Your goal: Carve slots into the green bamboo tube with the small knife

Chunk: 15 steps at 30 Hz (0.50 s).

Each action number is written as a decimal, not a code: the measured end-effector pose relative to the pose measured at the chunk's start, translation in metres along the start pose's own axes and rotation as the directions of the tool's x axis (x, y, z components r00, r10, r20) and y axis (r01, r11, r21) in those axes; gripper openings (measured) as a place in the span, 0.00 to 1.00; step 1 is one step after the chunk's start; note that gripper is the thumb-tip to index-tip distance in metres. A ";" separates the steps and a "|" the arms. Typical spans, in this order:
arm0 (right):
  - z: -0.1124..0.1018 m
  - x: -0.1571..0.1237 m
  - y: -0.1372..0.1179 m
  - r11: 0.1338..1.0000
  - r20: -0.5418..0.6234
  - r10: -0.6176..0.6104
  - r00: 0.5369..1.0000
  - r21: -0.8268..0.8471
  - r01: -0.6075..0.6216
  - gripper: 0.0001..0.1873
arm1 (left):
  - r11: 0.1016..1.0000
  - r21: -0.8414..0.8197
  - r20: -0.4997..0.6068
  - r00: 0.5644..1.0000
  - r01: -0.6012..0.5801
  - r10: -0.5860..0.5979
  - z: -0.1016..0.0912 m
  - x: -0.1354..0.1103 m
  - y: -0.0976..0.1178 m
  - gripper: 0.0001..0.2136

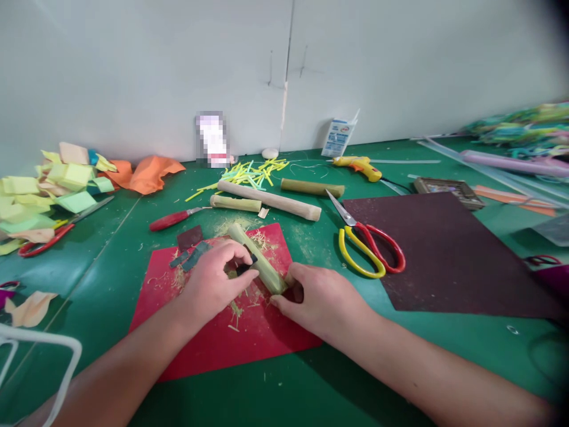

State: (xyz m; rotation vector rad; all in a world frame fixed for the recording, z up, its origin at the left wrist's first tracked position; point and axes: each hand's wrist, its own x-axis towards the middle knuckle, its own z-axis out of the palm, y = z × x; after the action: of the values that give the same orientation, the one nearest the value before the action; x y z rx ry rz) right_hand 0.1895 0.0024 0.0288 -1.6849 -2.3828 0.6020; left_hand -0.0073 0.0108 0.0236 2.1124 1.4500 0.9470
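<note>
Nearest lay a bare stretch of the green table (347,379), then the near edge of a red sheet (213,351). Over the sheet the right hand (322,296) was curled, thumb and fingers drawn together on the near end of a bamboo stick (261,264). From that grip the stick ran away and to the left, its long axis slanting across the sheet, near end to the right, far end to the left. The right hand was thus at one end of it, while the left hand (217,270) was alongside the middle, with the stick just to the right of its fingertips. The left hand had thumb and forefinger pinched almost together on a small dark piece (246,265) (whether this pressed against the stick's flank or only stood beside it, I could not tell). Pale shavings (236,309) lay scattered on the sheet around both hands.

Beyond, a red-handled knife (171,221) lay off to the left of the stick's far end, and scissors (349,218) lay to the right, partly over a dark brown sheet (444,255). Behind these came three more sticks, the longest a pale stick (271,200), then a heap of yellow strips (255,172) and a glue gun (362,169). Farthest, a carton (339,137) leaned by the wall (146,71).
</note>
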 end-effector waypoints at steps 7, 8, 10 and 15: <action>0.000 0.000 0.000 1.000 -0.004 0.005 1.000 0.020 -0.004 0.12 | 0.988 0.036 0.054 0.988 -0.147 0.145 0.002 -0.001 -0.004 0.07; 0.000 0.000 0.000 1.000 -0.004 0.006 1.000 0.020 -0.006 0.12 | 0.987 0.041 0.054 0.987 -0.154 0.151 0.002 -0.001 -0.005 0.07; 0.000 0.000 0.000 1.000 -0.003 0.005 1.000 0.021 -0.005 0.11 | 0.985 0.047 0.057 0.985 -0.165 0.162 0.002 -0.001 -0.006 0.08; 0.001 -0.001 0.001 1.000 -0.017 -0.009 1.000 0.014 0.009 0.12 | 0.984 0.061 0.074 0.984 -0.165 0.161 0.001 -0.001 -0.009 0.10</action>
State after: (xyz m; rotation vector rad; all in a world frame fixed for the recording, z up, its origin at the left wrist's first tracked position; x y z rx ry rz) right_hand 0.1899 0.0019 0.0277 -1.6657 -2.3677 0.5999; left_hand -0.0129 0.0129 0.0168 2.3179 1.3080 0.8859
